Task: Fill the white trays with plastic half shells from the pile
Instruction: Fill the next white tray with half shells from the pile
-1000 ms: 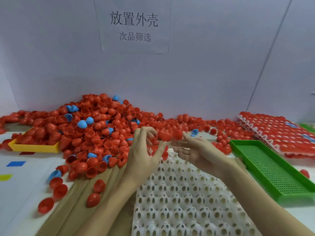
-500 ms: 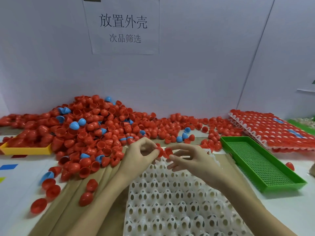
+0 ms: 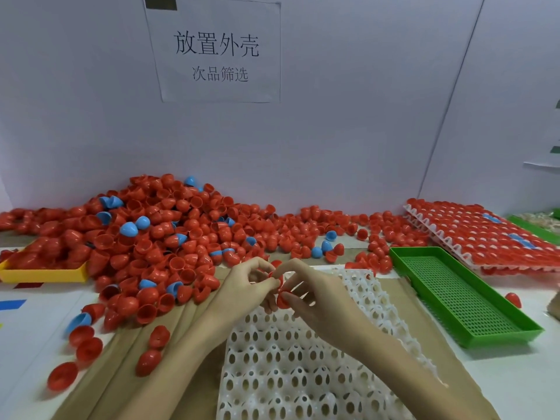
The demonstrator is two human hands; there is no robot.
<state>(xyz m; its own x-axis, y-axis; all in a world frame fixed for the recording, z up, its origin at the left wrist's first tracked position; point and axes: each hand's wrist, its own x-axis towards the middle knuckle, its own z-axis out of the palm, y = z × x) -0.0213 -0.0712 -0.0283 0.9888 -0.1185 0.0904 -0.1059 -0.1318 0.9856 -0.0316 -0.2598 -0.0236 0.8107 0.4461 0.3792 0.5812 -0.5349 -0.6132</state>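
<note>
A big pile of red and blue plastic half shells covers the back left of the table. An empty white tray with rows of holed cups lies in front of me. Both hands meet over the tray's far end. My left hand pinches a red half shell with curled fingers. My right hand pinches another red half shell between thumb and fingertips. The two shells sit close together, partly hidden by the fingers.
A green perforated tray lies to the right. Behind it stands a stack of white trays full of shells. A yellow tray sits at the left under the pile. Loose red shells lie on brown cardboard at the front left.
Both hands have come back from the pile toward me and now meet lower, over the far end of the white tray, each with a red shell. The camera has tilted slightly.
</note>
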